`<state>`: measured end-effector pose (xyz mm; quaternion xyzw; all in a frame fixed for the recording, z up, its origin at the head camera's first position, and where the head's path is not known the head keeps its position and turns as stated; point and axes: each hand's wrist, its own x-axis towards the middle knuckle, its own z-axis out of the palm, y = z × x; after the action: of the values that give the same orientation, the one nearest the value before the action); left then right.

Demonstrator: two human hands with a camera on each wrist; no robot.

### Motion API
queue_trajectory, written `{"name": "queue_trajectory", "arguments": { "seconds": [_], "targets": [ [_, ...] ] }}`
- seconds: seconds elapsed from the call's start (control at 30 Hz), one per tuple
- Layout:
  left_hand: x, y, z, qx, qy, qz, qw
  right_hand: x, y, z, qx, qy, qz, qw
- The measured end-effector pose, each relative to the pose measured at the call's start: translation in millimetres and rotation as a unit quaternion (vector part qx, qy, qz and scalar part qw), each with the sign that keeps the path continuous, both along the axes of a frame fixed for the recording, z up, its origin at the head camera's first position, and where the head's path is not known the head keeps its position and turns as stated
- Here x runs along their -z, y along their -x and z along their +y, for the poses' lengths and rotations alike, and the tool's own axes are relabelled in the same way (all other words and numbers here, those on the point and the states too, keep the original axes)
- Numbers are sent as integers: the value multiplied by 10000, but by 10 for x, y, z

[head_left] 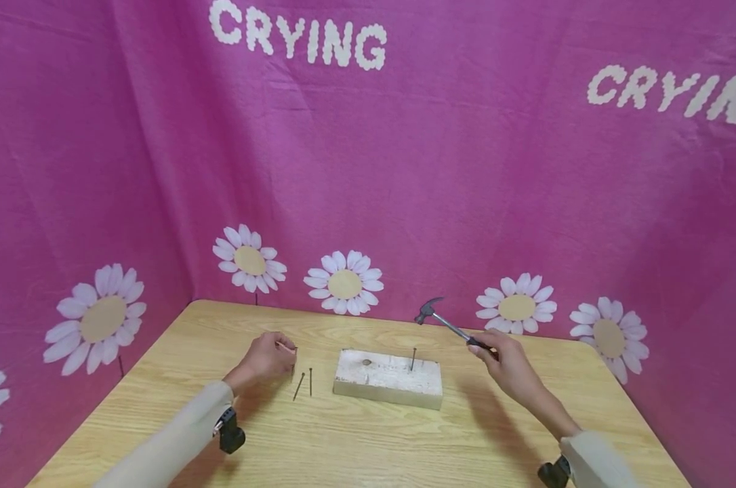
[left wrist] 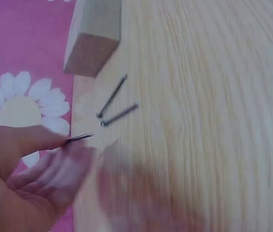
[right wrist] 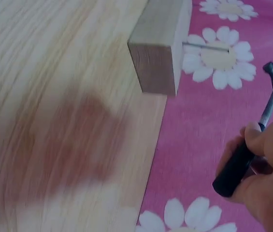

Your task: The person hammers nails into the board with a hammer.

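Observation:
My left hand pinches a nail between thumb and fingers, raised over the left part of the table. Two loose nails lie beside it, between the hand and a pale wooden block. Another nail stands upright in the block's top, toward its right end. To the right of the block, my right hand grips a claw hammer by its black handle. The hammer's metal head is up in the air, pointing left, above and behind the block's right end.
The light wood-grain table reaches back to a pink cloth printed with daisies and white letters. The cloth also hangs along the left and right sides. Both sleeves carry small black wrist cameras.

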<state>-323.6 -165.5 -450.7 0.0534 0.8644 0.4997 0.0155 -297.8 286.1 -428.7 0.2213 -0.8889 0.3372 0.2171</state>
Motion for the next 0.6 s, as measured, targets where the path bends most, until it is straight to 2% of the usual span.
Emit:
{"name": "queue_trajectory", "arguments": {
  "seconds": [0.07, 0.13, 0.33, 0.47, 0.53, 0.6],
  "targets": [
    [-5, 17, 45, 24, -330, 169, 9993, 2, 2, -36, 41, -127, 85, 9999],
    [-4, 37, 109, 112, -662, 318, 9972, -1, 7, -62, -4, -87, -73, 9999],
    [-20, 74, 367, 743, -1136, 579, 9891, -62, 23, -90, -273, 326, -892, 9951],
    [-62, 75, 556, 1092, -1285, 635, 9836, -134, 29, -91, -527, 720, -1741, 9807],
    [-79, 70, 648, 1141, -1176, 692, 9840, -158, 37, -98, -563, 903, -2107, 9717],
    [-74, 64, 738, 1160, -1078, 711, 9848, -175, 47, -112, -527, 982, -2278, 9673]
  ]
}}
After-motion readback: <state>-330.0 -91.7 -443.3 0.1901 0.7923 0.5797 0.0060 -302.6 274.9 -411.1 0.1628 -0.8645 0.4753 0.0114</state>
